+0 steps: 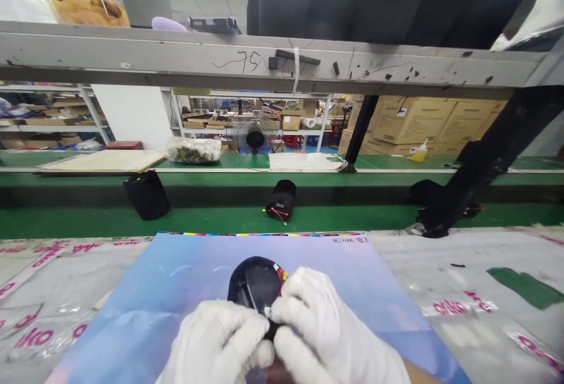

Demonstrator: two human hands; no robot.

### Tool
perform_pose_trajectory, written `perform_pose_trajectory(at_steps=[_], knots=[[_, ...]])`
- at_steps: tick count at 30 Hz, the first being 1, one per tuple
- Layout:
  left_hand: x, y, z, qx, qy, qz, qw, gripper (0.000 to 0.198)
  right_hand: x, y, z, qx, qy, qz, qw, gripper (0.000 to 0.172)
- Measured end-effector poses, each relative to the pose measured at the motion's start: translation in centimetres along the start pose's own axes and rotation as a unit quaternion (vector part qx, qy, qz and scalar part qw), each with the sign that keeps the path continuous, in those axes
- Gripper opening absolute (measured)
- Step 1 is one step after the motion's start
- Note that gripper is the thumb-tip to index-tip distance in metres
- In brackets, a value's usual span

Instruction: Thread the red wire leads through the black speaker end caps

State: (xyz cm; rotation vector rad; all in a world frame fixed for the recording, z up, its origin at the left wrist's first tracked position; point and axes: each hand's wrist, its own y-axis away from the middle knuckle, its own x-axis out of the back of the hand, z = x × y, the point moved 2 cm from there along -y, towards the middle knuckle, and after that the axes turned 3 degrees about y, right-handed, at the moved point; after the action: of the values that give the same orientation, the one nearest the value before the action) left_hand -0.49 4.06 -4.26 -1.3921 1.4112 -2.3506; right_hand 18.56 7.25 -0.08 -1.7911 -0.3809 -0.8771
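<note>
Bright, even light, only soft shadows. Wide lens bows the frame edges, bending the beam [264, 58]. Slight softness on my gloves [326, 325]; glare on the foil [529, 14], top right.

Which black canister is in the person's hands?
The canister over the blue sheet, gripped by the gloved left hand and right hand; the others, like the wired canister, sit untouched on the green bench.

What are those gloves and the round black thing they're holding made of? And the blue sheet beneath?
The gloves look like white cotton knit: matte, softly folded. The round black part looks like moulded plastic, faintly glossy, though that's uncertain. The blue sheet seems printed paper or film, with a colour bar along its edge.
</note>
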Motion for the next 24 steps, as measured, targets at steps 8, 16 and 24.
perform_pose_trajectory(at_steps=[8, 16, 24], knots=[[-1.6, -0.8, 0.2, 0.255, 0.285, 0.001, 0.924, 0.027, -0.8, 0.9, 3.5, -0.124, -0.241, 0.046, 0.961, 0.007], [1.0, -2.3, -0.5, 0.050, 0.111, 0.003, 0.993, 0.029, -1.0, -3.4, 3.5, -0.151, -0.230, -0.090, 0.957, 0.015], [0.2, -1.9, 1.1, -0.085, -0.159, -0.107, 0.978, 0.052, 0.2, -4.7, 3.9, -0.271, -0.365, -0.136, 0.880, 0.007]])
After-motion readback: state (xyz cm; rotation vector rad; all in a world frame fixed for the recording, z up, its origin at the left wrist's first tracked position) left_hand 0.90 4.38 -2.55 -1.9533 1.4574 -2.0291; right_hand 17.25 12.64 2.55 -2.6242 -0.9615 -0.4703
